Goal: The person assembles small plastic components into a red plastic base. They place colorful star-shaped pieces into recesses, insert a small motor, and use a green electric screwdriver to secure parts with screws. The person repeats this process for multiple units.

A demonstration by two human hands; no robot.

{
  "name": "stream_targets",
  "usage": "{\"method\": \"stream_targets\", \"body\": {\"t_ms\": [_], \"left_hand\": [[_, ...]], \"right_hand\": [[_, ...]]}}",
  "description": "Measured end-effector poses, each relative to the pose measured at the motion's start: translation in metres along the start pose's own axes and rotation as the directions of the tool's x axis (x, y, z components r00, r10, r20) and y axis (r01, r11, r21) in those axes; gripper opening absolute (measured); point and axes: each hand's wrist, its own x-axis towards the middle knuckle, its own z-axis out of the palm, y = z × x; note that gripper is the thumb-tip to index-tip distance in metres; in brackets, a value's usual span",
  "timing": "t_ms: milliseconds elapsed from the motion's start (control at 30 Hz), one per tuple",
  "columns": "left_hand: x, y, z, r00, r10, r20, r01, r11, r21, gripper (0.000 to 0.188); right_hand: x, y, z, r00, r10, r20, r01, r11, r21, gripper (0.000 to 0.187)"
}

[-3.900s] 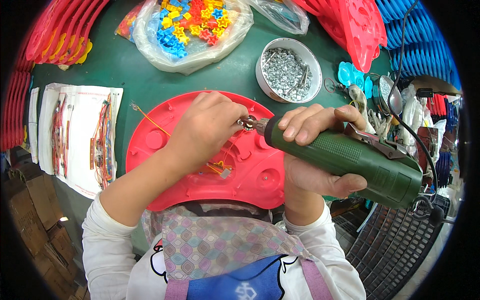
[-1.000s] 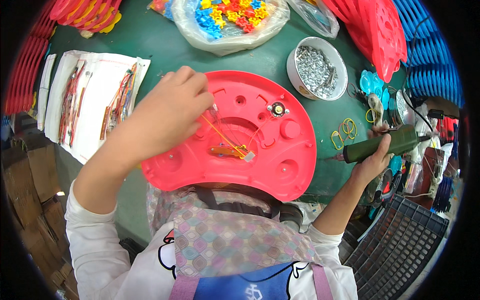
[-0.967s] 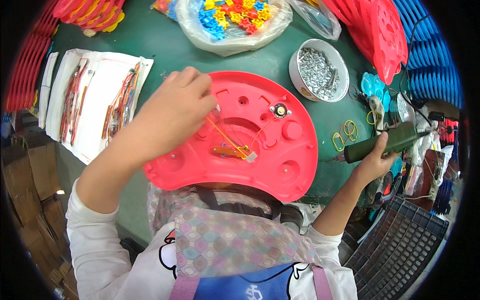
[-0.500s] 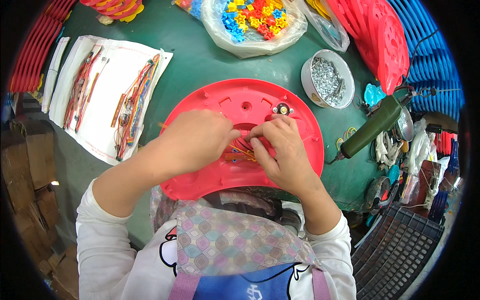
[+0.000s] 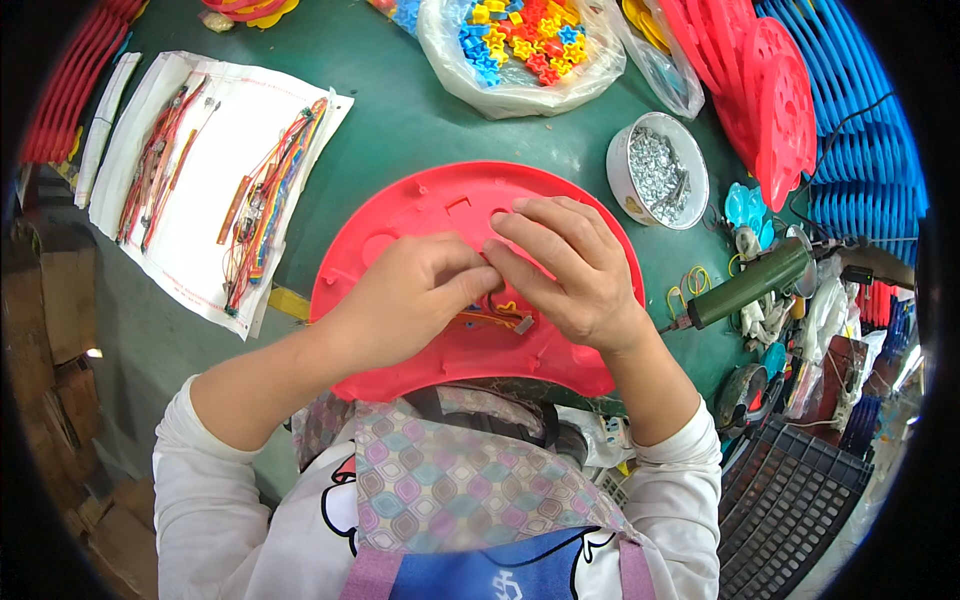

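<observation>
A curved red plastic panel (image 5: 420,190) lies hollow side up at the table's near edge, with posts and recesses in it. Over its middle, thumb and forefinger of my left hand (image 5: 415,290) are pinched together on a thin dark wire (image 5: 493,301). My right hand (image 5: 570,270) is bent close against them, its fingertips near my left fingertips; what it grips, if anything, is hidden. Below the hands, orange and yellow wires (image 5: 480,317) run across the panel to a small pale connector (image 5: 525,324). My right hand covers the panel's upper right part.
Wired parts (image 5: 265,205) lie on a white sheet (image 5: 200,235) at left. Beyond the panel are a bag of star-shaped pieces (image 5: 525,45) and a bowl of screws (image 5: 657,170). A green power screwdriver (image 5: 755,285) is at right, near stacked red (image 5: 780,110) and blue parts (image 5: 850,100).
My right hand has risen on the panel and now covers a round black part seen before. My left fingers have turned and closed; the pale connector has come into sight. The screwdriver has swung flatter.
</observation>
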Motion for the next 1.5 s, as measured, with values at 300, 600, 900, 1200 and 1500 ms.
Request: {"method": "stream_targets", "body": {"t_ms": [300,600,900,1200,1500], "left_hand": [[0.009,-0.017,-0.007,0.652,0.734,-0.19,-0.358,0.519,0.776,0.025],[0.005,-0.022,-0.006,0.684,0.709,-0.174,-0.231,0.436,0.87,0.032],[0.002,-0.031,-0.002,0.739,0.622,-0.261,-0.105,0.488,0.866,0.059],[0.004,-0.035,0.005,0.664,0.725,-0.186,-0.131,0.357,0.925,0.025],[0.008,-0.02,0.006,0.727,0.679,-0.099,-0.135,0.283,0.95,0.018]], "right_hand": [[0.006,-0.024,0.022,0.869,0.484,0.105,-0.451,0.686,0.57,0.027],[0.009,-0.017,0.024,0.923,0.368,0.108,-0.384,0.88,0.28,0.027],[0.003,-0.009,0.046,0.949,0.302,0.09,-0.315,0.906,0.284,0.026],[0.0,-0.005,0.038,0.933,0.351,0.081,-0.36,0.899,0.248,0.029],[-0.011,0.008,0.026,0.891,0.453,0.035,-0.453,0.891,0.016,0.021]]}}
